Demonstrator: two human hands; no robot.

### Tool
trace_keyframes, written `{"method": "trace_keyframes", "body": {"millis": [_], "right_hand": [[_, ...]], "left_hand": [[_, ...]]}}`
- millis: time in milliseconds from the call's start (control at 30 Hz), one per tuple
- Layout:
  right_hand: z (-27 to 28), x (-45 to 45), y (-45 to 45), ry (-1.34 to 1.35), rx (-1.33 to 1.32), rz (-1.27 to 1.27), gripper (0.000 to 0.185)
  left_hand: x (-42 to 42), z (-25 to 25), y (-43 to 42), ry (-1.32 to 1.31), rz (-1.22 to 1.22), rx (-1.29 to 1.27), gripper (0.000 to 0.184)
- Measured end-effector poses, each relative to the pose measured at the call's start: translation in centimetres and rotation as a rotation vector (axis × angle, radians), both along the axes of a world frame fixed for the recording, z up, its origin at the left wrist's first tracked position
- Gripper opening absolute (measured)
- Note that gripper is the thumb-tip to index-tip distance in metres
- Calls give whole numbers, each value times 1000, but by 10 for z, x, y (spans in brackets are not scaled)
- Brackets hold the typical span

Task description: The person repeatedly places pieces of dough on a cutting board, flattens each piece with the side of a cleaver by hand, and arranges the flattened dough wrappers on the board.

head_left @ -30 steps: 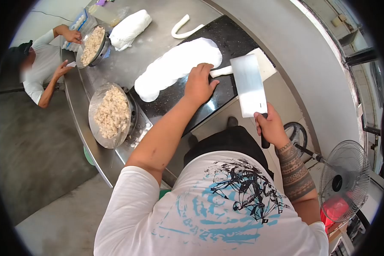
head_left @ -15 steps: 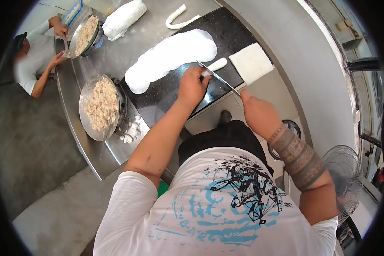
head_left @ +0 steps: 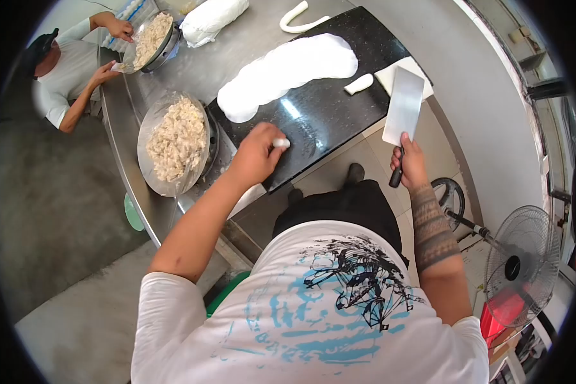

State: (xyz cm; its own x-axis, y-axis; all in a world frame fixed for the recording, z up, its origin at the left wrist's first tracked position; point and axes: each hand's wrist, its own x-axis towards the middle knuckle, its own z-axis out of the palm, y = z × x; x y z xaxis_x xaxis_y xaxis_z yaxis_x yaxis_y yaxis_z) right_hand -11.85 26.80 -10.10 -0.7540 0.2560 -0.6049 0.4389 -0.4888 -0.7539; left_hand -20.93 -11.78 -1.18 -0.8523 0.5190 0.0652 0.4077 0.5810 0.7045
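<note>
My left hand [head_left: 257,155] is closed on a small white dough piece [head_left: 281,143] over the near left part of the black stone slab [head_left: 323,125]. My right hand [head_left: 409,163] grips a cleaver [head_left: 404,105] by its dark handle, its broad blade raised beside the slab's right edge. A short dough roll [head_left: 360,84] lies on the slab, left of the blade. Farther back, overlapping flat white dough rounds [head_left: 288,69] form a long row. Partly behind the blade is a white square cloth or sheet [head_left: 397,69]; I cannot tell which.
A bowl of pale chunky filling [head_left: 176,141] stands left of the slab. At the back lie a curved dough strip [head_left: 294,24] and a large wrapped white lump [head_left: 214,19]. A co-worker [head_left: 70,70] handles another filling bowl [head_left: 153,41]. A fan [head_left: 518,265] stands at right.
The cleaver has moved off the dough roll to the right and turned its flat side up. My left hand has moved left and nearer with a small dough piece; the remaining roll is shorter.
</note>
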Motion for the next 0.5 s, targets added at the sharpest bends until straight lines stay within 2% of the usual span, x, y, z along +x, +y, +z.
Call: {"method": "trace_keyframes", "body": {"millis": [100, 133, 233, 300, 367, 433, 500], "right_hand": [[-2, 38, -28, 20, -26, -5, 28], [2, 52, -42, 23, 0, -6, 28], [13, 90, -90, 1, 67, -28, 26], [19, 119, -116, -29, 124, -24, 27], [26, 150, -129, -62, 233, 36, 26], [44, 174, -138, -117, 314, 97, 21], [54, 196, -138, -140, 355, 96, 21]], "left_hand": [[8, -30, -31, 91, -238, -81, 19], [13, -36, -33, 79, -234, -104, 17], [12, -47, -38, 331, -313, -140, 13], [10, -49, -44, 301, -374, -215, 19], [0, -30, -38, 314, -475, -334, 29], [-2, -9, -12, 481, -418, -392, 51], [2, -17, 14, 517, -355, -384, 70]]}}
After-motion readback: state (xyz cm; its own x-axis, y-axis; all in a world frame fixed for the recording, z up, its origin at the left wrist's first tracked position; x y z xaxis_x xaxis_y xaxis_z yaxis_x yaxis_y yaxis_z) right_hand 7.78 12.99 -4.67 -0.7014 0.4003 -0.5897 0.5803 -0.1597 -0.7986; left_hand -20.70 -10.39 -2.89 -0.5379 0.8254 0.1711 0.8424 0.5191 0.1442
